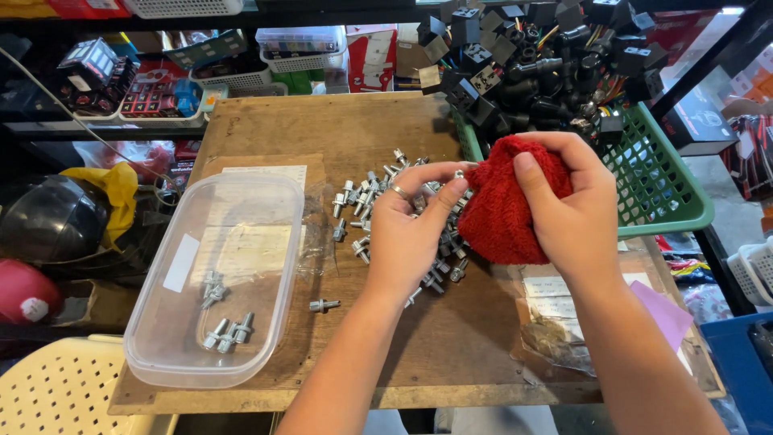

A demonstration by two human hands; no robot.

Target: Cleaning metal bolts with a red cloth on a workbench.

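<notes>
Both bare forearms reach up from the desk's near edge, the left hand [407, 234] pinching with thumb and fingers, the right hand [568, 201] curled closed beside it.

On the table [346, 129] we have a tub [211, 278] at the left with a few bolts [225, 322] in it. One loose bolt [324, 305] lies just right of the tub. A heap of bolts [378, 201] sits at the middle, under our left hand [407, 234]. Our right hand [568, 213] and the cloth [495, 213] are right of the heap. A basket [656, 189] of relays [531, 64] stands behind them at the far right.
</notes>
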